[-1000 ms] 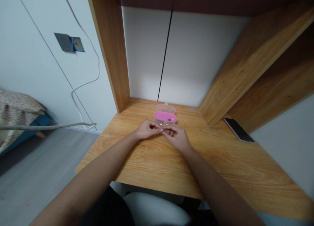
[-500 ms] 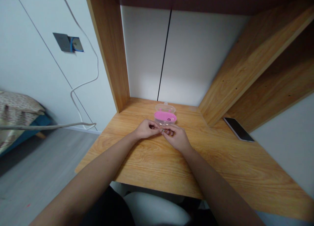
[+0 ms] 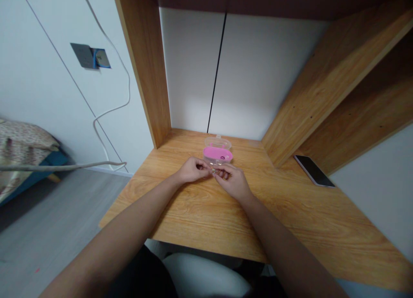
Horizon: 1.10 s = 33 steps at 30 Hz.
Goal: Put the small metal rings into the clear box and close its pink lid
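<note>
My left hand [image 3: 192,169] and my right hand [image 3: 232,181] meet above the desk, fingertips pinched together. Between them is a tiny shiny item [image 3: 213,171], gold or silvery in tone; its kind is too small to make out. Both hands seem to grip it from opposite sides. Just behind the fingers sits a small oval clear plastic case [image 3: 218,142] with its lid raised at the back. A pink oval insert [image 3: 215,153] with small dark marks at its right lies in the case. My fingers partly hide the front of the case.
The wooden desk [image 3: 200,216] has upright side panels left and right. A phone [image 3: 313,171] lies at the right by the wall. A white cable [image 3: 127,82] hangs on the left wall beside an open socket [image 3: 90,57]. A white chair [image 3: 206,276] is below the desk edge.
The tiny item between my fingertips has turned slightly and shows a little more gold. Both hands stay almost in place; the case has not moved.
</note>
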Available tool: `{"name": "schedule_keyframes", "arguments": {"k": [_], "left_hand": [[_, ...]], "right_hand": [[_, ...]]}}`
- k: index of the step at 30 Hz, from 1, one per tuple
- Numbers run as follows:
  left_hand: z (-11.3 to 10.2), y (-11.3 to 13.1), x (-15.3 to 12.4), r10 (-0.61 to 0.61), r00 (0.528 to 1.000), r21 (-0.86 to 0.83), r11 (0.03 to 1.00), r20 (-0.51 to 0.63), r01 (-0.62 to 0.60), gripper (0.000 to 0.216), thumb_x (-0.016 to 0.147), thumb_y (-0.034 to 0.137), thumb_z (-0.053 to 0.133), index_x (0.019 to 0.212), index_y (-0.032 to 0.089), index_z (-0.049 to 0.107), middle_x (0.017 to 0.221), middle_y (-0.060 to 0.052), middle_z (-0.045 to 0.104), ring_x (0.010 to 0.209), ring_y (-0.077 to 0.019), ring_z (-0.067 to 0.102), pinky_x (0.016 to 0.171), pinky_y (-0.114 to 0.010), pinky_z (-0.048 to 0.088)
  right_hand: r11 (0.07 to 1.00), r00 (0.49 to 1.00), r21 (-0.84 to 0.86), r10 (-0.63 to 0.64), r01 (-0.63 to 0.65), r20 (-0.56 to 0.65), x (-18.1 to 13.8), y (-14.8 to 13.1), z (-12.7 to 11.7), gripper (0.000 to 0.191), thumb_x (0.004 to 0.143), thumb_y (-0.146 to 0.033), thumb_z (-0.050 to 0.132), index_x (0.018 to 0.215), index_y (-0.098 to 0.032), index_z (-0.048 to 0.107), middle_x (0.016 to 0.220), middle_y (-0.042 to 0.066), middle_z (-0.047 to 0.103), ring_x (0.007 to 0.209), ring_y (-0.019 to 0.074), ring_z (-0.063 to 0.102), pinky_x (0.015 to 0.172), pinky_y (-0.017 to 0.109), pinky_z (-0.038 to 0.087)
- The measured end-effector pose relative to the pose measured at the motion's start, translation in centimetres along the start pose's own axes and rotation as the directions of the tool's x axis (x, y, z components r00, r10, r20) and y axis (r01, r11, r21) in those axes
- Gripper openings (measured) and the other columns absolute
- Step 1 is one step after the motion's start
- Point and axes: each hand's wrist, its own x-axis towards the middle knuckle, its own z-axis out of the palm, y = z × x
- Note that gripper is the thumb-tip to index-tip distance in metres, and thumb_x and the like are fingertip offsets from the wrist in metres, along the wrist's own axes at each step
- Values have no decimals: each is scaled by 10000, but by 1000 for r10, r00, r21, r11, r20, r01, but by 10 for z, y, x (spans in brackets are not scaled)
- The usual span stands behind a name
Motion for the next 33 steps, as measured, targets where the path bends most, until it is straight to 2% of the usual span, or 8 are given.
{"name": "schedule_keyframes", "arguments": {"k": [6, 13, 17, 20, 25, 29, 33], "left_hand": [[0, 1, 0, -4, 1000, -37, 999, 0, 4, 246, 732, 316, 748, 785, 76, 757, 639, -71, 710, 532, -109, 593, 521, -200, 421], [-10, 3, 3, 29, 991, 41, 999, -131, -24, 262, 749, 334, 719, 812, 86, 777, 630, -46, 695, 500, -78, 494, 497, -200, 340], [-27, 7, 8, 86, 967, 177, 983, -239, -44, 275, 766, 347, 692, 852, 102, 782, 720, -66, 727, 564, -104, 534, 537, -220, 371], [-42, 20, 17, 157, 948, 372, 927, -276, -45, 264, 781, 351, 658, 848, 132, 789, 662, -41, 703, 538, -107, 504, 505, -228, 325], [-55, 51, 40, 274, 953, 648, 751, -132, -127, 202, 763, 282, 629, 776, 158, 789, 728, -46, 748, 600, -130, 583, 576, -245, 379], [-56, 63, 59, 180, 982, 788, 595, 60, -158, 203, 748, 306, 646, 799, 183, 798, 772, -60, 766, 652, -170, 639, 595, -263, 401], [-53, 63, 71, 91, 985, 847, 503, 145, -171, 191, 741, 310, 661, 810, 199, 801, 813, -68, 775, 708, -188, 668, 596, -261, 402]], "right_hand": [[999, 999, 17, 37, -37, 3, 2, -1, -1, 251, 827, -237, 687, 1074, -229, 734, 936, 54, 727, 734, 171, 644, 664, 290, 525], [999, 999, 12, 52, -52, 5, 2, 0, -5, 269, 794, -180, 671, 1053, -220, 733, 904, 42, 716, 666, 147, 607, 619, 270, 507], [998, 998, -18, 57, -56, 20, 1, 1, -4, 181, 789, -175, 672, 952, -213, 741, 887, 37, 716, 653, 144, 605, 626, 276, 504], [998, 998, -25, 51, -51, 37, 2, 2, -2, 148, 796, -180, 668, 919, -216, 743, 888, 37, 718, 666, 150, 617, 629, 280, 503], [1000, 998, -13, 29, -28, 60, 3, 1, -1, 123, 814, -178, 651, 885, -216, 744, 879, 37, 709, 665, 147, 624, 629, 280, 504], [999, 998, -15, 30, -29, 60, 2, 2, -2, 132, 814, -165, 644, 887, -214, 742, 882, 38, 708, 659, 144, 628, 625, 277, 508], [999, 997, -13, 30, -30, 64, 2, 3, -2, 134, 810, -158, 639, 882, -210, 741, 866, 35, 706, 663, 144, 635, 623, 270, 513]]}}
